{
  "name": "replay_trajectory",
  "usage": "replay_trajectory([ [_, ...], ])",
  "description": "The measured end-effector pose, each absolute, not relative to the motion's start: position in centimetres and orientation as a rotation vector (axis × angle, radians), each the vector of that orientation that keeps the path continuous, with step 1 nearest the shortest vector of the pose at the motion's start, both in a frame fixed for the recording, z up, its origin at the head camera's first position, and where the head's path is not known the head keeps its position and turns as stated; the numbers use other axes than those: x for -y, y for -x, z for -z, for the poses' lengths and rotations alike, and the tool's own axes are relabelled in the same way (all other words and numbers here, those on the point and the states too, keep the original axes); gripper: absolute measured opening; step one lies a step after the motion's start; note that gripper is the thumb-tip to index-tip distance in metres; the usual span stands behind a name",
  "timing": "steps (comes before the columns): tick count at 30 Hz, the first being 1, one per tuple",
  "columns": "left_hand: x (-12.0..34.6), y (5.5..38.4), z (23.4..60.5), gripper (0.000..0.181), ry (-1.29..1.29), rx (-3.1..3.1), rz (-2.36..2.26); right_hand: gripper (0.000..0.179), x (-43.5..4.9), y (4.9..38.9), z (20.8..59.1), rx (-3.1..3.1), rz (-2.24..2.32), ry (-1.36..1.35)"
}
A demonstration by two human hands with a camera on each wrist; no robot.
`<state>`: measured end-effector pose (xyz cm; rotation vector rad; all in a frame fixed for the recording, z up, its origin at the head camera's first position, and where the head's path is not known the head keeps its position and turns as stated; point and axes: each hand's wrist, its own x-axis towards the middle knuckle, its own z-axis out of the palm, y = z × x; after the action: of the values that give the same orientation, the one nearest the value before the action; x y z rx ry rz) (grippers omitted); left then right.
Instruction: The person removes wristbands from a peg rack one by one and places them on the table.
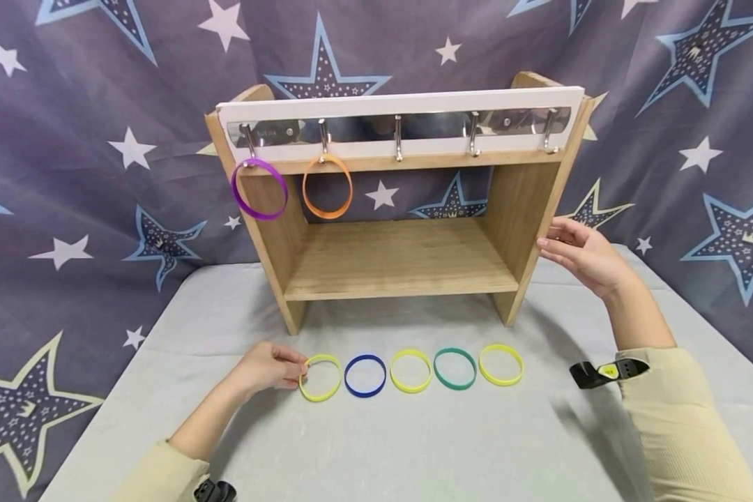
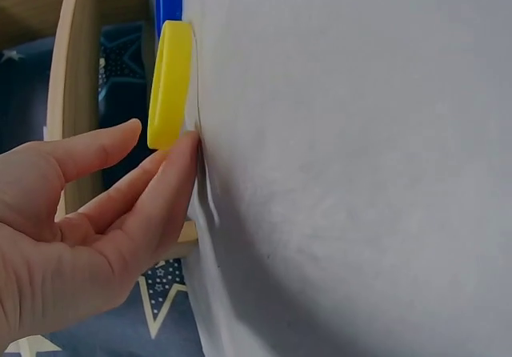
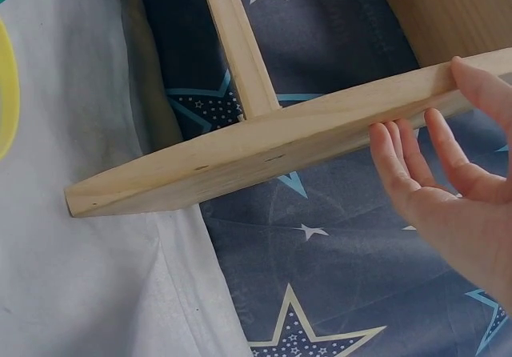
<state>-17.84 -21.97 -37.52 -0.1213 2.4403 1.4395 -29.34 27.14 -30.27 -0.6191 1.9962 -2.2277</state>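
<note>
My left hand (image 1: 272,366) is at the leftmost yellow silicone wristband (image 1: 321,399). In the left wrist view its fingertips (image 2: 189,142) touch the near end of that yellow wristband (image 2: 170,85), while the thumb stands slightly apart. A wooden rack (image 1: 401,258) carries a metal hook strip on its white top board. My right hand (image 1: 592,261) holds the rack's right side panel (image 3: 192,173), thumb on the front edge and fingers against the outer face. From the first hook hangs a purple wristband (image 1: 233,188); an orange wristband (image 1: 304,188) hangs from the second.
To the right of the touched band lie a blue wristband (image 1: 365,395), a yellow wristband (image 1: 411,390), a green wristband (image 1: 456,387) and another yellow wristband (image 1: 502,383), in a row. A grey cloth (image 1: 414,446) covers the table. Behind stands a star-patterned curtain (image 1: 182,90).
</note>
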Motion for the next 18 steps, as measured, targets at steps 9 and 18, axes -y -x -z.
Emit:
replay_trajectory([
  [9, 22.1, 17.8, 36.6, 0.028, 0.126, -2.581, -1.314, 0.027, -27.2, 29.0, 30.3, -1.977, 2.250, 0.591],
  [18, 22.3, 18.4, 34.6, 0.034, 0.021, -2.733, -1.268, 0.025, -26.8, 28.8, 30.2, -1.948, 2.267, 0.558],
])
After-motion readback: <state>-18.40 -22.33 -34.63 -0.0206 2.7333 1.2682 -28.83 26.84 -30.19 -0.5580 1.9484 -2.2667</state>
